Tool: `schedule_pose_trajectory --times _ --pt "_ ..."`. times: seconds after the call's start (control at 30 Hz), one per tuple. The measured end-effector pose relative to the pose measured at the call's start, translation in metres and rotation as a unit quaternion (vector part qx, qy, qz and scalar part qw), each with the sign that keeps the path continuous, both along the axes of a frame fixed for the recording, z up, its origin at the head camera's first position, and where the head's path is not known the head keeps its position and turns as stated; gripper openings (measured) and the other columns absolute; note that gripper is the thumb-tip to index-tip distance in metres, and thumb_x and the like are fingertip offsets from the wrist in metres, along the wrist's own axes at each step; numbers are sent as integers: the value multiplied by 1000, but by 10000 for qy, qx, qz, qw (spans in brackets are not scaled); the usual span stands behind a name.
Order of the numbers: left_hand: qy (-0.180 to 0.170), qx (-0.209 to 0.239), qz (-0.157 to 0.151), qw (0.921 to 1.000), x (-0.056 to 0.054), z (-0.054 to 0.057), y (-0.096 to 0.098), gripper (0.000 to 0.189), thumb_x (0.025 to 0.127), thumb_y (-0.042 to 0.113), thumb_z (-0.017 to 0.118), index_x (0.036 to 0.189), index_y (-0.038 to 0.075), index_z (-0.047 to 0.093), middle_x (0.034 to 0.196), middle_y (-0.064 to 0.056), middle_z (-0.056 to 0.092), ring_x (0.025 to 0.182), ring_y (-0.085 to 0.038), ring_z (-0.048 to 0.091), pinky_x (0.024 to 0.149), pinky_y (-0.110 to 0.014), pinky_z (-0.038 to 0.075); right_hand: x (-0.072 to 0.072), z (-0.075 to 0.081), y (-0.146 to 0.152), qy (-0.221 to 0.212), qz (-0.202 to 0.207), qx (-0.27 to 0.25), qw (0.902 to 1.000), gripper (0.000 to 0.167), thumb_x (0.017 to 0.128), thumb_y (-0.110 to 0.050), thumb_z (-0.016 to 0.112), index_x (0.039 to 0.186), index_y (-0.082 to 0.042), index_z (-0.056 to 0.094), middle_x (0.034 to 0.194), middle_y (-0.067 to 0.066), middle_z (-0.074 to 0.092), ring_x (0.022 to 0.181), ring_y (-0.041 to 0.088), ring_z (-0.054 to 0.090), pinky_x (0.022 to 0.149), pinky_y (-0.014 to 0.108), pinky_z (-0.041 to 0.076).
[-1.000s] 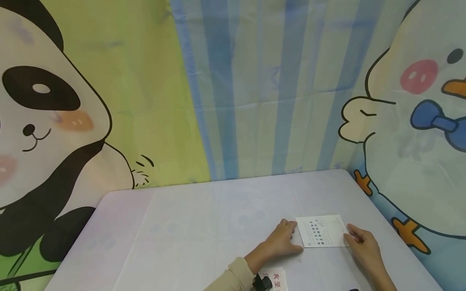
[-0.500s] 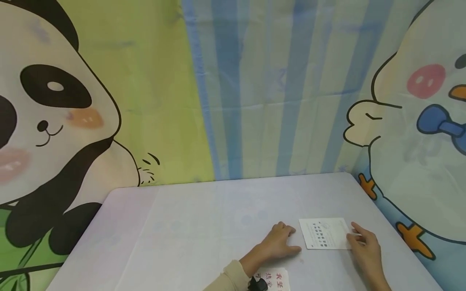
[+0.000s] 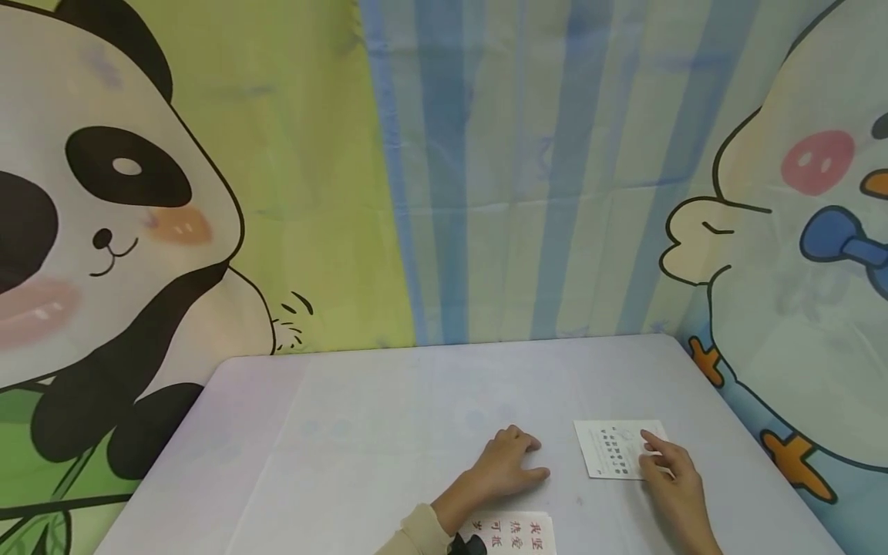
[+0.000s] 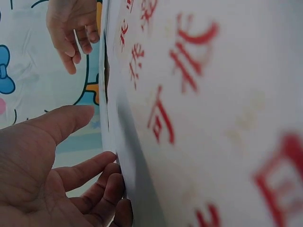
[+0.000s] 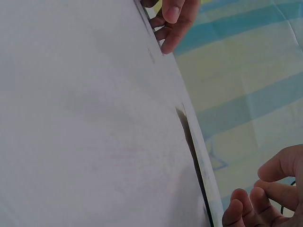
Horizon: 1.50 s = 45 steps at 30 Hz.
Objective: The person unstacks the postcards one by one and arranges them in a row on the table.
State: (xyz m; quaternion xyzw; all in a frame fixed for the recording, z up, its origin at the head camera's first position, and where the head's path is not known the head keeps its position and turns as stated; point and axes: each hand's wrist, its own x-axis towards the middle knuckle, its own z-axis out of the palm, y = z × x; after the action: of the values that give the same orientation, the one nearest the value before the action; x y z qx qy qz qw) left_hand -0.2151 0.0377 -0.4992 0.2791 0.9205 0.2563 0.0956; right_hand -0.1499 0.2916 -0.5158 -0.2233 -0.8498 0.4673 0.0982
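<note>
Your left hand holds its thumb away from its fingers. Your right hand has its fingers loosely bent.

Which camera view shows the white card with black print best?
The head view: it shows the white card from above, with its rows of black print, though the right hand hides part of its right side. Each wrist view shows at most a thin sliver, seen edge-on, with no black print visible.
</note>
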Motion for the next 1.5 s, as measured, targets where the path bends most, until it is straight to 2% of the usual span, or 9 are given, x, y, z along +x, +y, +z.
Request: schedule_pose_trajectory --times 0.17,0.4,0.63,0.8,1.0,1.17,1.27,1.4,1.5 --pt "-77 174 68 9998 0 -1 -17 47 88 44 69 121 11 65 106 4 54 98 -10 49 89 -29 42 4 0 -7 259 419 210 9986 43 95 -7 54 137 -1 53 124 17 49 83 -13 40 69 6 39" --pt "-192 330 125 9992 1 -4 -37 47 89 44 68 121 10 64 106 4 55 100 -10 49 90 -30 42 9 -2 -18 536 968 343 9933 39 94 -4 59 132 1 57 116 17 55 82 -9 48 67 19 48" --pt "-222 379 129 9990 11 -4 -52 49 89 47 66 122 11 65 109 6 56 102 -9 50 90 -30 43 12 -2 -28 132 1495 38 9887 34 94 -8 61 128 -4 59 128 15 59 93 -9 51 78 19 51" --pt "-222 492 266 9982 17 -2 -65 45 90 46 66 120 12 66 103 8 58 96 -6 53 88 -29 45 13 0 -34 -273 1726 -128 9845 32 93 -8 62 126 -6 62 126 12 61 95 -1 53 79 19 50" --pt "-294 926 533 9938 21 2 -87 37 91 39 68 115 10 67 95 7 60 85 -5 55 75 -25 48 17 -1 -43 -266 1805 -103 9832 29 92 -5 63 121 -9 65 120 8 63 93 2 54 77 20 51" --pt "-287 929 618 9933 28 1 -99 37 90 39 68 114 11 67 95 7 60 85 -5 55 75 -24 48 22 -1 -47 -245 1957 -162 9802 26 91 -8 67 117 -7 66 117 7 65 91 1 56 76 21 51" --pt "-226 960 591 9934 36 0 -106 37 90 38 69 114 10 67 94 7 60 85 -5 55 75 -25 48 25 0 -47 -243 2482 -318 9679 26 90 -12 68 115 -5 66 113 8 65 87 1 56 75 21 51" --pt "-144 935 614 9936 47 -2 -116 38 90 38 69 114 9 66 93 8 57 84 -3 53 76 -24 48 27 0 -45 -406 3546 -660 9318 31 94 -19 64 120 -1 64 106 9 59 81 5 52 70 21 49" --pt "-153 905 651 9936 54 -4 -124 38 90 39 68 115 10 65 94 11 54 84 -1 50 76 -24 48 27 -1 -44 -580 4000 -904 9102 34 96 -21 61 121 1 64 106 8 55 80 7 49 68 21 46"
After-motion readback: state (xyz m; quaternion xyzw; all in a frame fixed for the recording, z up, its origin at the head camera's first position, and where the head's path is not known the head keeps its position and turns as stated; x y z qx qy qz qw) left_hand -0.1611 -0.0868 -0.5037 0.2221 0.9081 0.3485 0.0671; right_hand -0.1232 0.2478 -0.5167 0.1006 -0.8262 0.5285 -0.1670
